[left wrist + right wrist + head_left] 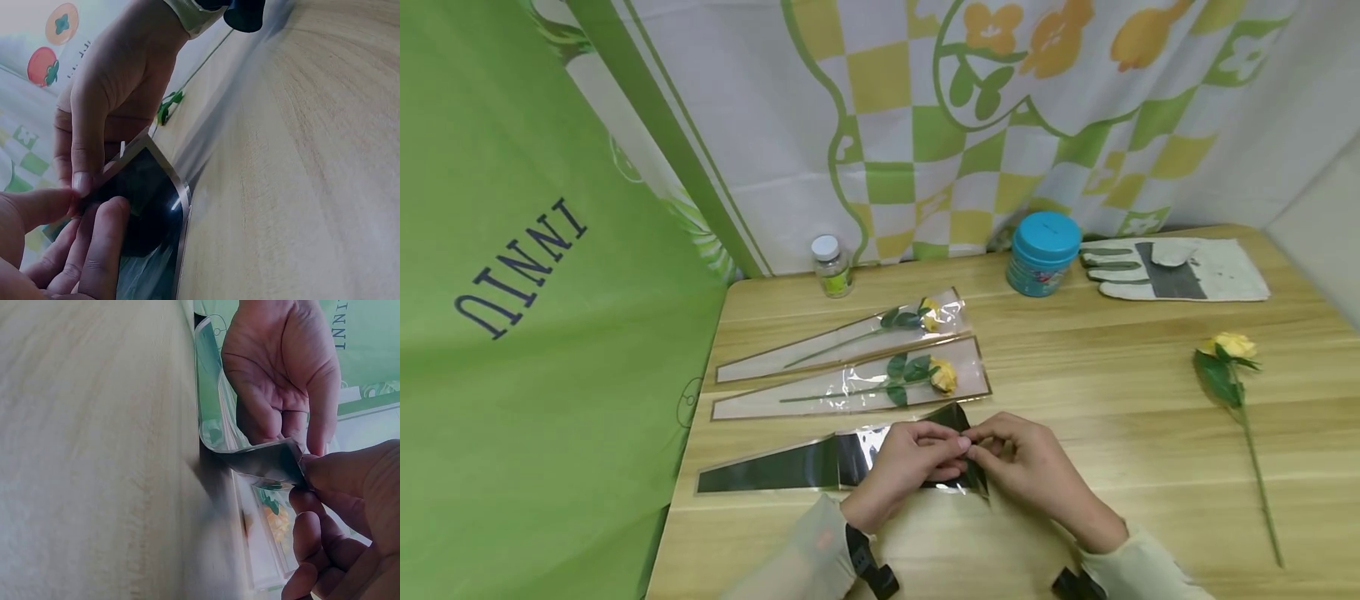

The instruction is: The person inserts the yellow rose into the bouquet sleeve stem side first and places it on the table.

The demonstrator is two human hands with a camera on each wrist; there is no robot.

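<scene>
A long black flower sleeve with a pale border lies across the front of the table, its narrow end to the left. At its wide right end, my left hand pinches the edge between thumb and fingers. Opposite it, my right hand pinches the same edge, the fingertips of both hands close together. In the left wrist view the sleeve's corner bends up off the wood. The right wrist view shows the film curving up from the table into the right hand's thumb and finger.
Behind the black sleeve lie two clear sleeves, each with a yellow rose. A loose yellow rose lies at the right. Along the back stand a small white-capped jar and a blue tub, beside work gloves.
</scene>
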